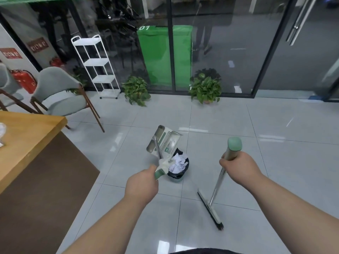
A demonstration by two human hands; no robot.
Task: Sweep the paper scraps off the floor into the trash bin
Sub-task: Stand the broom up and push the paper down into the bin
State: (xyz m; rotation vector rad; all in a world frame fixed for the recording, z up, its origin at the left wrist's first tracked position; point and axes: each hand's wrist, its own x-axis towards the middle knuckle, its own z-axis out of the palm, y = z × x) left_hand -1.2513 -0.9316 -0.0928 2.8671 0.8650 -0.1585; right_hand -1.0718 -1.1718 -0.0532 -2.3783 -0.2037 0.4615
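The small round trash bin (177,171) stands on the pale glossy floor tiles (275,162), lined with a black bag and heaped to the brim with crumpled white paper scraps (177,163). None of the scraps can be seen lying loose on the tiles around it.

The left hand (142,186) is wrapped around the green grip of the dustpan (164,141), fingers curled tight about the handle. The pan itself is tipped up on edge over the far side of the bin, a flat cream and grey-green plastic scoop with a row of comb teeth, joined to the grip by a thin metal rod.

The right hand (236,166) closes in a fist around the broom (217,187) just under its rounded green cap. The shaft is bright metal and slants down to a long narrow head with dark bristles resting on the tiles, just right of the bin.

A wooden table (27,142) edges in at the left, with a grey padded chair (58,92) beyond it, a white wire shelf cart (96,66), and two leafy potted plants (205,88) against the glass wall.
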